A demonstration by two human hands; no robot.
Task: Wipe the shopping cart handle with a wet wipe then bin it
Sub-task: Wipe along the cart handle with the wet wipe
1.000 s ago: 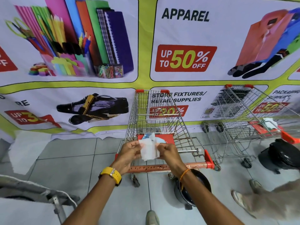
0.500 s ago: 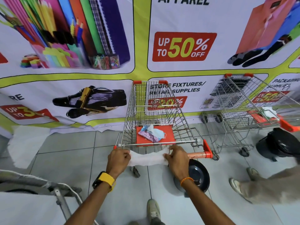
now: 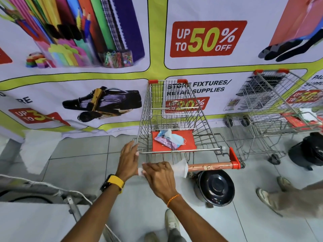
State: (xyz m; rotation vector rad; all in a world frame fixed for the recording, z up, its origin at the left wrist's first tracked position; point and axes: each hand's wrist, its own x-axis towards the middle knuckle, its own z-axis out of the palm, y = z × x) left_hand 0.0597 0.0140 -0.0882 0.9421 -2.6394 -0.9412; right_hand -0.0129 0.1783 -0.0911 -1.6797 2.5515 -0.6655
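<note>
A wire shopping cart [image 3: 176, 116] stands in front of me, its orange handle [image 3: 211, 166] running to the right. A white wet wipe [image 3: 180, 167] is wrapped over the left half of the handle. My right hand [image 3: 160, 177] presses on the wipe and grips the handle through it. My left hand [image 3: 128, 157] holds the cart's left rear corner, fingers curled on the wire frame. A pack of wet wipes [image 3: 168, 139] lies on the red child seat inside the cart. A black round bin [image 3: 215, 187] sits on the floor below the handle's right end.
A second cart [image 3: 272, 105] stands to the right against the banner wall. A black bag-lined bin [image 3: 307, 151] is at the far right. Another person's feet [image 3: 267, 193] are at the lower right. A metal frame [image 3: 52, 194] is at the lower left.
The wipe went from held open above the handle to draped on it. My right hand slid left along the handle; my left hand let go of the wipe and took the cart frame.
</note>
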